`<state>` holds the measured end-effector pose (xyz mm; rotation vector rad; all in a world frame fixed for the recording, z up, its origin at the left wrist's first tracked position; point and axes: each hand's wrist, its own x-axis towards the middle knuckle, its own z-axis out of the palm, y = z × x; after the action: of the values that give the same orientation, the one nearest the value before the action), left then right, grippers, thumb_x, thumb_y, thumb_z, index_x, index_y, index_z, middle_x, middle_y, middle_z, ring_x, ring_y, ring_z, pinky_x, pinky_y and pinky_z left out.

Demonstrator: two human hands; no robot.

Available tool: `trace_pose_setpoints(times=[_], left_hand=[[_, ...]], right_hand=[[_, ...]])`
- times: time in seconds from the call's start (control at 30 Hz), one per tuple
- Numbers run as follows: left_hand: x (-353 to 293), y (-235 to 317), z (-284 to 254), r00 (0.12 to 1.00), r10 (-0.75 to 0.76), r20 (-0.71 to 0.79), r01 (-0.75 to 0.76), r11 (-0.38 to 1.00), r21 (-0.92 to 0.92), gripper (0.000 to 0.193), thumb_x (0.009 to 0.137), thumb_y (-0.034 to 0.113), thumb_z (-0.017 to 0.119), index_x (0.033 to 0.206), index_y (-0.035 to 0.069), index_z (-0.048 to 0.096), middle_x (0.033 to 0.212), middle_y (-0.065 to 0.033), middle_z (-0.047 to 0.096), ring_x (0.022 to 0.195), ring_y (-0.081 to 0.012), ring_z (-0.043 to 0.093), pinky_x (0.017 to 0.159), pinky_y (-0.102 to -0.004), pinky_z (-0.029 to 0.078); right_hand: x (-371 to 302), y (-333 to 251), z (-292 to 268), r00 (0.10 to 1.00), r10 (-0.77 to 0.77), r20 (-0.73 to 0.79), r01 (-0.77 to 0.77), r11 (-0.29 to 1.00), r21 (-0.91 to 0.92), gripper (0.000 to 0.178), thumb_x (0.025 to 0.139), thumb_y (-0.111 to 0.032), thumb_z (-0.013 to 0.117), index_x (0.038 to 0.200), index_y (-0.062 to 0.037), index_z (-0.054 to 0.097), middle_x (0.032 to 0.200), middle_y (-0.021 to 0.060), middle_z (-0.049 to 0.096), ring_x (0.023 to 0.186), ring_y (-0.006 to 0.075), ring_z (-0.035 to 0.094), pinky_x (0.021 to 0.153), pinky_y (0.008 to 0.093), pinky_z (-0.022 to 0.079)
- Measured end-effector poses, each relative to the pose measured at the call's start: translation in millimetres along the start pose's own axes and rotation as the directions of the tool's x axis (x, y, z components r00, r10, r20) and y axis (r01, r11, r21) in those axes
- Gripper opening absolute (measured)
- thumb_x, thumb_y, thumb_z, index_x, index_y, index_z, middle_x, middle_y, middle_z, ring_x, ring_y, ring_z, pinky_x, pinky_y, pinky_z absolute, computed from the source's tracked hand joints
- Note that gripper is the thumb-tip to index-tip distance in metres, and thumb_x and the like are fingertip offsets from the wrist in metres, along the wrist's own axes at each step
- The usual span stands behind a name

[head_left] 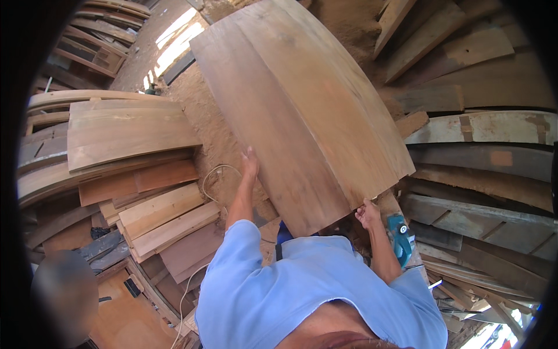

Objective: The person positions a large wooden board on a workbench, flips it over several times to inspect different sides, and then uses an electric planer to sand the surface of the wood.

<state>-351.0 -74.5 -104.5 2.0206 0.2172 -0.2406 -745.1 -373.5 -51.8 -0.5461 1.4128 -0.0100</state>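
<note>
A large wooden panel (pixel 325 110) stretches away in front of me, with a darker board on its left and a lighter one on its right. A long seam runs between the two boards, and their near ends are slightly stepped. My left hand (pixel 250 165) is at the panel's left edge, its fingers partly hidden beneath. At the near right end, my right hand (pixel 368 214) grips the edge with curled fingers. Close to my right forearm lies a teal power tool (pixel 400 239).
Stacked planks (pixel 168 212) and a wide board (pixel 128 131) lie to the left. More long boards (pixel 482 163) are piled on the right. A pale cord (pixel 204 185) loops over the sandy ground (pixel 212 136). A blurred shape (pixel 65 296), perhaps a person, is at the lower left.
</note>
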Motion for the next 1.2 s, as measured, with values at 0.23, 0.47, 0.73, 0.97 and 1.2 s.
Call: trace_pose_setpoints(times=[0.23, 0.47, 0.73, 0.97, 1.2], left_hand=[[17, -25, -65, 0.989, -0.15, -0.005, 0.146, 0.952, 0.27, 0.074, 0.104, 0.048, 0.045, 0.146, -0.014, 0.038, 0.147, -0.035, 0.046, 0.141, -0.0445, 0.042, 0.116, -0.0449, 0.033], [-58, 96, -51, 0.994, 0.014, -0.107, 0.082, 0.545, 0.834, 0.07, 0.1, 0.044, 0.05, 0.148, -0.006, 0.04, 0.156, -0.0308, 0.036, 0.15, -0.0407, 0.029, 0.12, -0.05, 0.027], [-167, 95, 91, 0.779, 0.296, 0.553, -0.626, 0.333, 0.705, 0.077, 0.096, 0.036, 0.052, 0.155, -0.006, 0.026, 0.164, -0.0276, 0.021, 0.154, -0.0464, 0.009, 0.124, -0.0557, 0.008], [-211, 76, 103, 0.761, 0.316, 0.567, -0.649, 0.409, 0.642, 0.076, 0.096, 0.035, 0.051, 0.156, -0.005, 0.026, 0.164, -0.028, 0.018, 0.153, -0.048, 0.007, 0.124, -0.0559, 0.007], [-288, 33, 59, 0.851, 0.264, 0.454, -0.524, 0.38, 0.762, 0.072, 0.097, 0.036, 0.049, 0.161, 0.014, 0.024, 0.165, -0.0286, 0.012, 0.153, -0.0489, 0.006, 0.123, -0.061, 0.007]], right_hand=[[-45, 74, 18, 0.982, 0.118, 0.15, -0.086, 0.975, -0.203, 0.018, 0.1, -0.03, 0.062, 0.098, -0.0142, 0.055, 0.081, 0.0008, 0.059, 0.065, 0.0132, 0.058, 0.066, 0.0368, 0.055], [-66, 33, 25, 0.951, 0.261, 0.167, -0.139, 0.841, -0.523, 0.02, 0.098, -0.025, 0.059, 0.086, -0.0085, 0.059, 0.077, 0.0027, 0.059, 0.056, 0.0107, 0.053, 0.053, 0.0281, 0.049], [-45, -78, -87, 0.575, -0.781, 0.242, 0.666, 0.275, -0.693, 0.027, 0.099, -0.026, 0.055, 0.101, -0.0022, 0.067, 0.091, 0.0141, 0.069, 0.08, 0.0271, 0.068, 0.074, 0.038, 0.054], [-79, -56, -260, 0.665, -0.732, 0.145, 0.342, 0.126, -0.931, 0.035, 0.099, -0.032, 0.056, 0.104, 0.0007, 0.068, 0.103, 0.0218, 0.068, 0.098, 0.039, 0.065, 0.087, 0.0442, 0.05], [-75, 36, -285, 0.682, -0.72, 0.132, 0.556, 0.392, -0.733, 0.042, 0.096, -0.038, 0.065, 0.108, 0.0024, 0.066, 0.101, 0.0187, 0.068, 0.092, 0.0322, 0.066, 0.083, 0.0421, 0.05]])
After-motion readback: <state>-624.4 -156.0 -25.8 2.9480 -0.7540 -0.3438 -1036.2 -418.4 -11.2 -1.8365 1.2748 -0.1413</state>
